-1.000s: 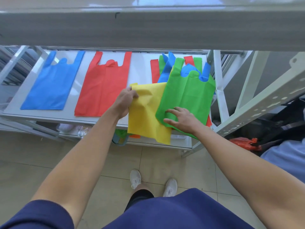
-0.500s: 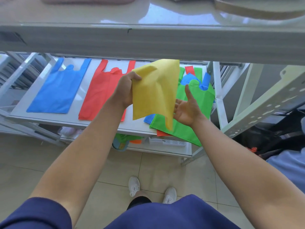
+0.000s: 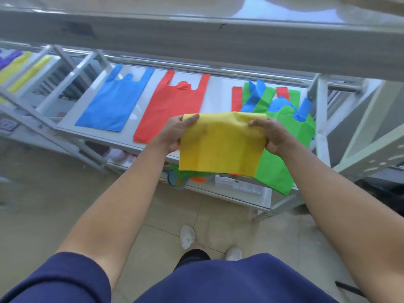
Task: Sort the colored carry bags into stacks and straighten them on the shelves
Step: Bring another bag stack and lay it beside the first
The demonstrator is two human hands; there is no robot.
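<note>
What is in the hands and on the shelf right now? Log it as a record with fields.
left hand: grips the yellow bag at its upper left corner
right hand: grips the upper right corner
yellow bag: held spread in the air before the shelf
blue bag: flat on the shelf, left end
red bag: flat, right of the blue bag, not touching
unsorted pile: green, blue and red bags overlapping at the right end
green bag: atop the pile, overhanging the front edge

1 yellow bag (image 3: pixel 223 143), 2 hands (image 3: pixel 175 134) (image 3: pixel 272 136), 2 shoes (image 3: pixel 188 236) (image 3: pixel 234 253)
</note>
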